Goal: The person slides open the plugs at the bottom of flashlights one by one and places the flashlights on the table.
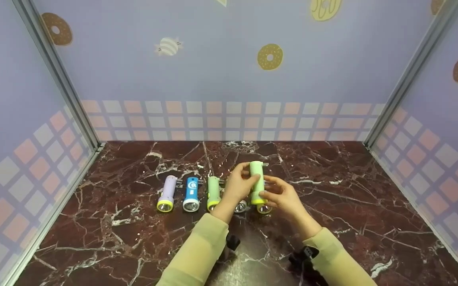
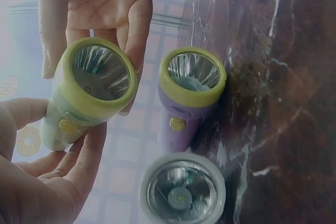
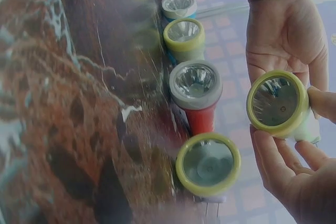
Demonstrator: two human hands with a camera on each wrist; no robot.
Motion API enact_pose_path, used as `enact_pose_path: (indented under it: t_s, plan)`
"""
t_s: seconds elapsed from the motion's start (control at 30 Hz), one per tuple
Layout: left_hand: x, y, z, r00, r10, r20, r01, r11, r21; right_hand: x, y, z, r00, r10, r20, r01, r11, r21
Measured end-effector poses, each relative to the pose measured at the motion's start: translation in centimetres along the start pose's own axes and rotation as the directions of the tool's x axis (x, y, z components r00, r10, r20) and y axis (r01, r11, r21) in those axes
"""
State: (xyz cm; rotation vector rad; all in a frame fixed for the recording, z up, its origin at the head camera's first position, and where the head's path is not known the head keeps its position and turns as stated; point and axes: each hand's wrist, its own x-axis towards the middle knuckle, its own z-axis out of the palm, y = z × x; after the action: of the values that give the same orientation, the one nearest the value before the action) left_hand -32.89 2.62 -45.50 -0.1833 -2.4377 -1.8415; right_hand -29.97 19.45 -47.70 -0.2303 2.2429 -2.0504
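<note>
A light green flashlight with a yellow rim is held up between both hands, its lens end towards me. Metal prongs stick out near its far end. My left hand grips the body, thumb across the top. My right hand holds it from the other side, fingers near the lens end. In the left wrist view, a yellow switch shows on the body. Beneath lies a purple flashlight with a yellow rim, partly hidden in the head view. Next to it is a red flashlight with a grey rim.
Further left along the row lie another green flashlight, a blue one with a white rim and a purple one. All rest on a dark red marbled tabletop. Patterned walls enclose the back and sides.
</note>
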Motion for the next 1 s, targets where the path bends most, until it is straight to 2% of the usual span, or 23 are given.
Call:
enact_pose_path:
  t_s: [0.27,0.43,0.7,1.0]
  plan:
    - [0.5,0.5,1.2,1.000,-0.012,0.020,0.012,1.000,0.004,0.0,0.1,-1.2,0.999,0.031,-0.019,-0.030,0.999,0.043]
    - [0.7,0.7,1.9,1.000,-0.019,0.014,0.019,1.000,0.025,0.0,0.2,-1.9,0.999,0.046,-0.028,-0.045,0.998,0.034]
    - [1.2,0.9,3.4,0.997,-0.051,0.049,0.052,0.998,-0.024,-0.3,0.5,-3.3,0.996,0.074,-0.042,-0.073,0.997,0.028]
    - [1.3,1.0,4.8,0.996,-0.058,0.061,0.058,0.998,-0.004,-0.6,0.8,-4.7,0.996,0.079,-0.044,-0.078,0.997,0.025]
